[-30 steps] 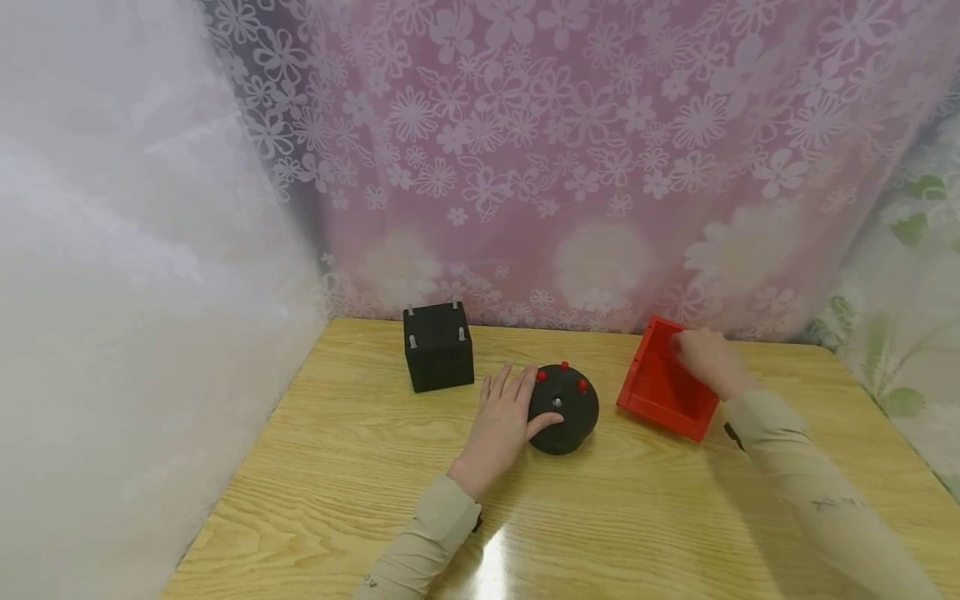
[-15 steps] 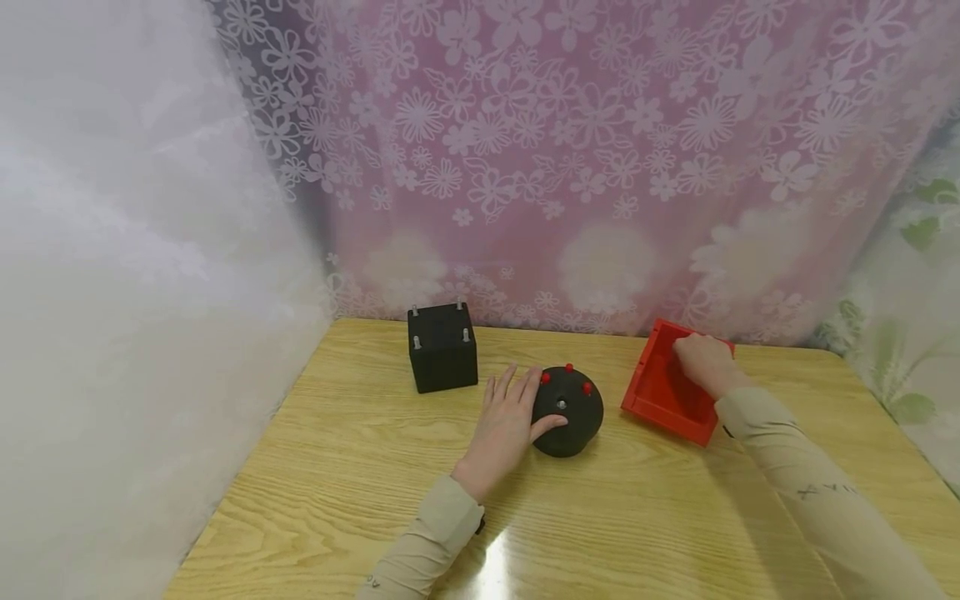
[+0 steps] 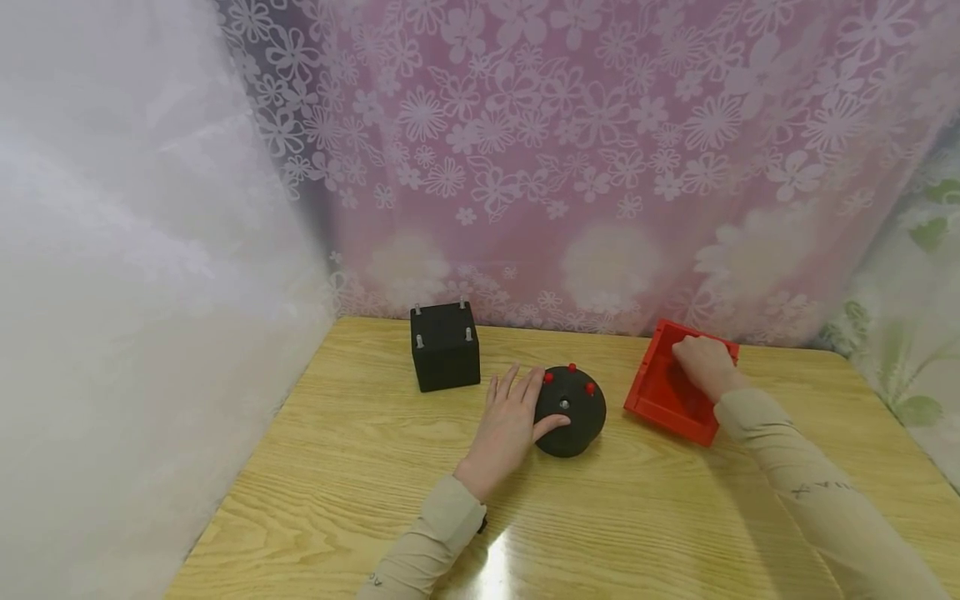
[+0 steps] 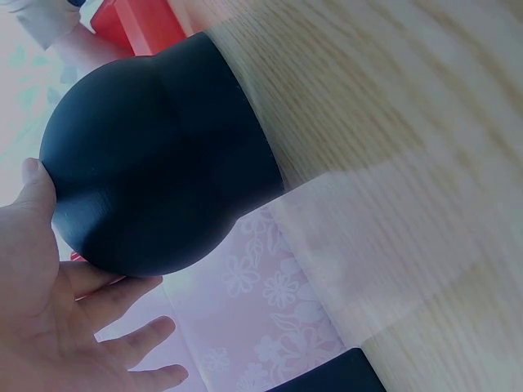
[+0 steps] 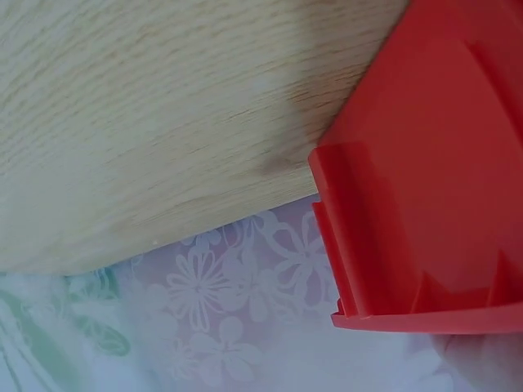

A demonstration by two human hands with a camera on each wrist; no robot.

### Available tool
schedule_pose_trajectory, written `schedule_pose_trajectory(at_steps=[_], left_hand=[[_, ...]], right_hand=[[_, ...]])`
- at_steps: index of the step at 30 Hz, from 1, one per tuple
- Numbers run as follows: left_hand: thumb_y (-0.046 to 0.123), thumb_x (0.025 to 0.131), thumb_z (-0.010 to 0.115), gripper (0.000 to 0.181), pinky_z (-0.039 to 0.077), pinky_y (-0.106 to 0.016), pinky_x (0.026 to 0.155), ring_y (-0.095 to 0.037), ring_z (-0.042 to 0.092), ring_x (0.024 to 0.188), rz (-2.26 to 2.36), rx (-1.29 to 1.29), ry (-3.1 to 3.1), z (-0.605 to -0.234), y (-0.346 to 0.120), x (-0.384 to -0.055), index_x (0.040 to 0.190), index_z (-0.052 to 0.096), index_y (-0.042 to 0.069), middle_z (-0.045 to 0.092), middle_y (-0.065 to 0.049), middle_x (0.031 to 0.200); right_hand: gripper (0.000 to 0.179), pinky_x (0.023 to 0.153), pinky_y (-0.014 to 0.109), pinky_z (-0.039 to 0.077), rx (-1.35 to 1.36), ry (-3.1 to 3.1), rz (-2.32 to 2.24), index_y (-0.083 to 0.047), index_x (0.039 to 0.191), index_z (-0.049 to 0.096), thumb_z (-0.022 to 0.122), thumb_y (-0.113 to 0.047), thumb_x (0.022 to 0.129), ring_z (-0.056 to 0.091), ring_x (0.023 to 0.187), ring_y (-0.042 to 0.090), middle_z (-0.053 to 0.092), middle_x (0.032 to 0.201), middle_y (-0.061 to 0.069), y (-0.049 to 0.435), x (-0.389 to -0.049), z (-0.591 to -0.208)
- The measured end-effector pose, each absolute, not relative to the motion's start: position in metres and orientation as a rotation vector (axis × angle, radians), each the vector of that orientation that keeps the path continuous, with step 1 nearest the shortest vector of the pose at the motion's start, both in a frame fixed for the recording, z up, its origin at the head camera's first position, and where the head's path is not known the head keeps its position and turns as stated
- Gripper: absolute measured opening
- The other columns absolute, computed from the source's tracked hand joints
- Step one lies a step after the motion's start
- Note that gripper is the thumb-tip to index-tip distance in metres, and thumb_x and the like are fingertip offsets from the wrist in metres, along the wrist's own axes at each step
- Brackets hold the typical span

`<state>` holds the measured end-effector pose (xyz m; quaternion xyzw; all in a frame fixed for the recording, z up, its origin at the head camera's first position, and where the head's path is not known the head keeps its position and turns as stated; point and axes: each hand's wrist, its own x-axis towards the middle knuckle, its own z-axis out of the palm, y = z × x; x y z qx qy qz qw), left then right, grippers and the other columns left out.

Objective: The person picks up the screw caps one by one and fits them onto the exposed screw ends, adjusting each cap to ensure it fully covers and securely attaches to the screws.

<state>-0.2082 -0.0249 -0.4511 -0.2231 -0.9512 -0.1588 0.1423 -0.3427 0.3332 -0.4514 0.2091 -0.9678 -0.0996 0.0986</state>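
My left hand rests against a black rounded piece standing on the table. Its thumb lies over the top edge and its fingers stretch along the left side. Three red caps and a small pale peg in a central hole show on the piece's top. From the left wrist view, the piece has a bulbous body and a narrower base. My right hand reaches into a red open bin, fingertips hidden. In the right wrist view, the bin's wall covers most of that hand.
A black cube with several pale upright pegs on top stands left of the rounded piece. The wooden table runs back to a flowered pink curtain. White sheeting hangs at the left.
The view has shifted slightly, so everything sits a little further right. My right hand has sunk a bit deeper into the red bin. The left hand stays on the rounded piece.
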Motion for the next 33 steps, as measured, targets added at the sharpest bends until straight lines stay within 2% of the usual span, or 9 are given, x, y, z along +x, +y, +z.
schedule_pose_trajectory(at_steps=[7,12,15,19,27,29,33], left_hand=[[0.063,0.096,0.049,0.083,0.027,-0.057,0.121,-0.032,0.03,0.151,-0.48,-0.647,-2.742,-0.453,-0.025,-0.209,0.159,0.035,0.01,0.045,-0.005,0.157],[0.064,0.096,0.048,0.083,0.026,-0.057,0.121,-0.031,0.029,0.151,-0.481,-0.646,-2.748,-0.453,-0.025,-0.21,0.159,0.035,0.01,0.045,-0.005,0.157],[0.064,0.096,0.048,0.083,0.027,-0.057,0.12,-0.031,0.029,0.151,-0.486,-0.648,-2.748,-0.453,-0.025,-0.21,0.158,0.036,0.01,0.044,-0.006,0.157],[0.064,0.096,0.047,0.083,0.027,-0.057,0.12,-0.031,0.028,0.152,-0.478,-0.648,-2.755,-0.451,-0.026,-0.209,0.159,0.035,0.011,0.044,-0.006,0.157],[0.064,0.096,0.048,0.083,0.028,-0.057,0.12,-0.031,0.029,0.151,-0.463,-0.646,-2.743,-0.451,-0.025,-0.208,0.158,0.036,0.01,0.045,-0.006,0.157],[0.064,0.096,0.047,0.083,0.028,-0.057,0.12,-0.03,0.03,0.151,-0.454,-0.643,-2.745,-0.451,-0.025,-0.208,0.158,0.036,0.011,0.045,-0.006,0.157],[0.064,0.096,0.048,0.083,0.027,-0.056,0.121,-0.031,0.03,0.151,-0.457,-0.643,-2.746,-0.452,-0.024,-0.208,0.158,0.036,0.011,0.045,-0.006,0.157]], right_hand=[[0.025,0.052,0.056,0.056,0.578,-2.887,-0.115,-0.002,0.065,0.058,0.06,0.015,0.083,0.061,0.06,0.04,0.06,0.065,0.02,0.333,-0.338,-0.446],[0.025,0.052,0.048,0.053,0.57,-2.943,0.077,-0.003,0.066,0.056,0.069,0.006,0.086,0.057,0.057,0.029,0.057,0.063,0.012,0.334,-0.335,-0.443],[0.018,0.057,0.046,0.054,0.578,-2.985,0.152,-0.001,0.072,0.062,0.072,0.002,0.087,0.057,0.058,0.024,0.059,0.065,0.009,0.334,-0.333,-0.439],[0.007,0.067,0.05,0.058,0.566,-3.031,0.269,0.005,0.088,0.072,0.072,-0.002,0.09,0.063,0.066,0.025,0.069,0.077,0.014,0.333,-0.331,-0.435],[0.017,0.08,0.057,0.056,0.491,-3.036,0.493,0.006,0.1,0.074,0.069,-0.01,0.095,0.069,0.087,0.04,0.074,0.095,0.023,0.335,-0.328,-0.429],[0.021,0.081,0.055,0.056,0.449,-3.036,0.562,0.006,0.104,0.074,0.068,-0.013,0.097,0.07,0.089,0.04,0.074,0.099,0.023,0.335,-0.326,-0.428],[0.027,0.075,0.048,0.058,0.368,-3.004,0.73,0.008,0.111,0.071,0.065,-0.016,0.101,0.071,0.084,0.034,0.073,0.102,0.025,0.335,-0.321,-0.427]])
